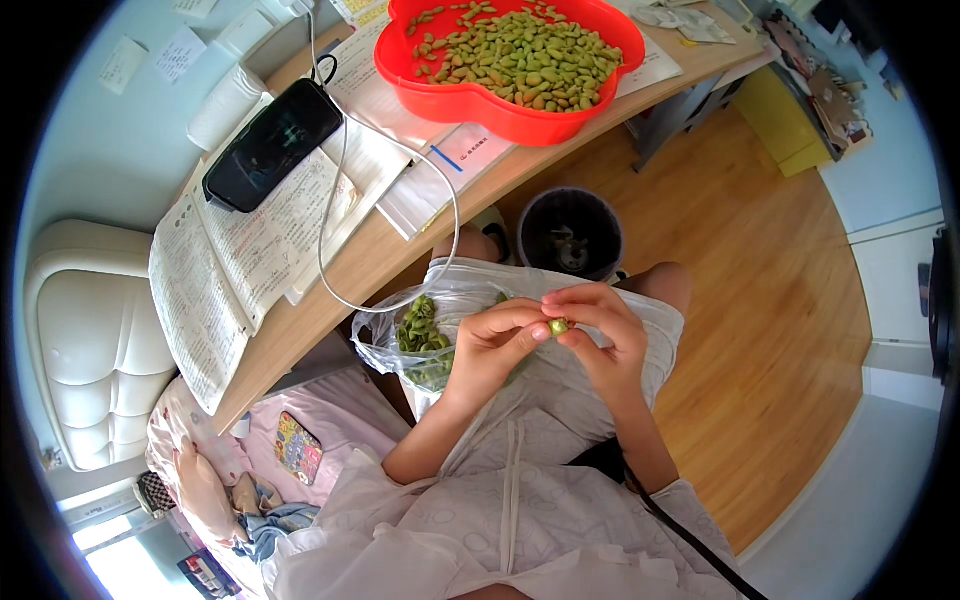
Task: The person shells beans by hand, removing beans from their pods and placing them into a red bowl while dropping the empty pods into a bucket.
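Above my lap, my left hand and my right hand meet at the fingertips. Pinched between them is a small green bean, mostly covered by the fingers; whether some pod is still around it I cannot tell. Under and beside my left wrist, a clear plastic bag lies open across my lap, with green pods inside. Farther off on the desk stands a red, lobed plastic bowl holding a heap of shelled green beans.
Papers and an open notebook cover the wooden desk, with a black device on top. A white cable hangs over the edge. A dark waste bin stands beyond my knees. Left lies a bed with a patterned phone.
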`<state>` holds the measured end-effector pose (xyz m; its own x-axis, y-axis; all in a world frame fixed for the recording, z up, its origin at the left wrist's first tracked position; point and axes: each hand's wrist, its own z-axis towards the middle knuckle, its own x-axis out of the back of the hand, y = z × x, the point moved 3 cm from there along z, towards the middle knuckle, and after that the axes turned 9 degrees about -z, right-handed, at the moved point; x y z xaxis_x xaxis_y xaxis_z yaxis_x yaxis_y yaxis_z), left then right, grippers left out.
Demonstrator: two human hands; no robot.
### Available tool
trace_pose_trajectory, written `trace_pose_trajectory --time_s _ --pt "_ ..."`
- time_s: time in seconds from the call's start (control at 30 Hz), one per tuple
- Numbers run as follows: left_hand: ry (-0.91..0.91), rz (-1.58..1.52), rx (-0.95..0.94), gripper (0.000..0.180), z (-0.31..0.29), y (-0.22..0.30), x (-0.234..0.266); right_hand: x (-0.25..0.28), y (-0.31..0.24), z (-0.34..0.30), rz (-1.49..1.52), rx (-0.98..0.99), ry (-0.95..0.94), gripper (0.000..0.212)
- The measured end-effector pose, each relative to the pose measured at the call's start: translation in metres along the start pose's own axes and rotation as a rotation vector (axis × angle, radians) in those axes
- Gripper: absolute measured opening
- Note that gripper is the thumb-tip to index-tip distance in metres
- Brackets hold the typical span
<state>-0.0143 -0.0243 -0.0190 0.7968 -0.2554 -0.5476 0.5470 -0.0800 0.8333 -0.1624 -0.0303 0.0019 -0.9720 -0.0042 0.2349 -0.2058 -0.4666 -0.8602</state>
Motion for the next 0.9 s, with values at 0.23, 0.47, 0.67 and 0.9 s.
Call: trace_pose_trajectory --time_s 0.23,0.47,0.67,0.9 --pt "0.028 -0.008 -0.105 0.016 -0.001 0.003 -0.004 -0.007 -0.002 -0.005 0.209 -0.167 0.064 0.023" --pt "0.152 0.762 -0.334 0.02 0.005 0.039 -0.018 0.002 0.0 -0.005 0.053 -0.19 0.098 0.02" --pt "0.086 0.724 -0.324 0.016 0.003 0.042 -0.015 0.005 -0.012 -0.003 -0.129 -0.06 0.07 0.022" --pt "0.107 0.712 -0.271 0.012 0.003 0.047 -0.017 0.005 -0.019 -0.003 -0.151 0.016 0.084 0.025"
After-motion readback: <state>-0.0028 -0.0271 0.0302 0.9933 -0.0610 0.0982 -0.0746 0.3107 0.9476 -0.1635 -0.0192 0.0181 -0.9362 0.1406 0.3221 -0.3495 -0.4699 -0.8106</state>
